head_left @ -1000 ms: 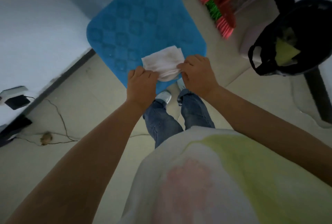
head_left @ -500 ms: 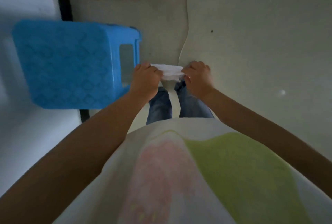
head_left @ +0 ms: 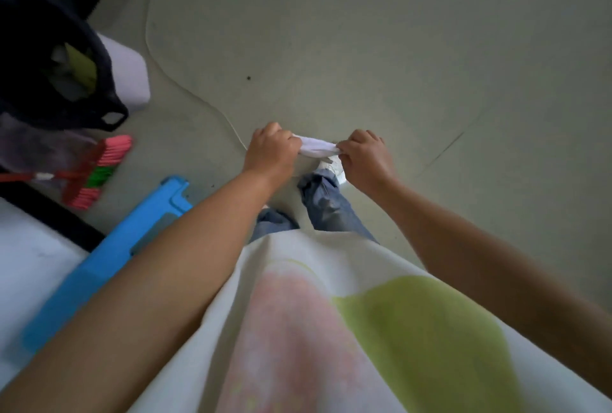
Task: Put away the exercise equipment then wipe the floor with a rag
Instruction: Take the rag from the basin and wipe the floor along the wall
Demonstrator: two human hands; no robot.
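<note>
Both arms reach forward and down, bare to the elbow. The left hand (head_left: 270,150) and right hand (head_left: 364,155) each have fingers curled round one end of a white rag (head_left: 316,147), bunched and stretched between them in mid-air above the grey floor (head_left: 364,48), over the person's feet.

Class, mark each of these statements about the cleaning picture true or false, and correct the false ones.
1. Both hands hold the white rag. True: the left hand and right hand grip its two ends.
2. The rag lies flat on the floor. False: it is held up in the air.
3. The broom lies to the person's left. True.
4. The blue stool is under the right arm. False: it is beside the left arm.
</note>
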